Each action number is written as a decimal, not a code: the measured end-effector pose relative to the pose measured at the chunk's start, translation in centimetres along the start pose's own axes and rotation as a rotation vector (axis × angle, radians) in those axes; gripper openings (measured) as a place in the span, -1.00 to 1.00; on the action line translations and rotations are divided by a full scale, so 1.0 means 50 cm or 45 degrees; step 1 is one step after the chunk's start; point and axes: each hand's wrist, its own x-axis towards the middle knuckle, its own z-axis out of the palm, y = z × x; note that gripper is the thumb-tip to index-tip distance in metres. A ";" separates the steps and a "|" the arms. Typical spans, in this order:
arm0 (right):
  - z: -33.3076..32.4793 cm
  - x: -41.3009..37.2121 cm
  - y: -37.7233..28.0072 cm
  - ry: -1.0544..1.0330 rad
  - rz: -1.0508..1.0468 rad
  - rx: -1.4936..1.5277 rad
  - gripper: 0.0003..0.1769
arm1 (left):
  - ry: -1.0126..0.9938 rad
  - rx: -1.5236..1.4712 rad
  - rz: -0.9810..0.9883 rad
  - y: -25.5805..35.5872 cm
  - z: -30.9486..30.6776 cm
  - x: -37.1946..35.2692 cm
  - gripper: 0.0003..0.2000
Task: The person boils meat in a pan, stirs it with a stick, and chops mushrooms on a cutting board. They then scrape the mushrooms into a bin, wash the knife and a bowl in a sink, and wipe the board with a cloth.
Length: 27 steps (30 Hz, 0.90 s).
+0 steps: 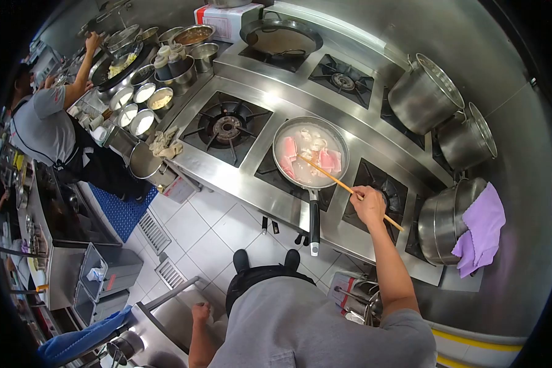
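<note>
steel pots [424,92] — three, right | purple cloth [481,230] on nearest | co-worker [43,126] far left — perhaps at a wok [119,64]

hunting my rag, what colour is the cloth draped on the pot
The cloth is light purple, best seen in the head view.

Three stockpots [424,92], one pair of chopsticks [331,176].

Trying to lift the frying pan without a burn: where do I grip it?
Grip the black handle of the frying pan from the near side: it juts straight out past the front edge of the stove, toward the person.
</note>
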 end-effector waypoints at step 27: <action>0.012 -0.014 -0.112 0.192 -0.412 -0.198 -0.89 | 0.036 0.171 0.031 -0.054 0.011 0.054 -0.62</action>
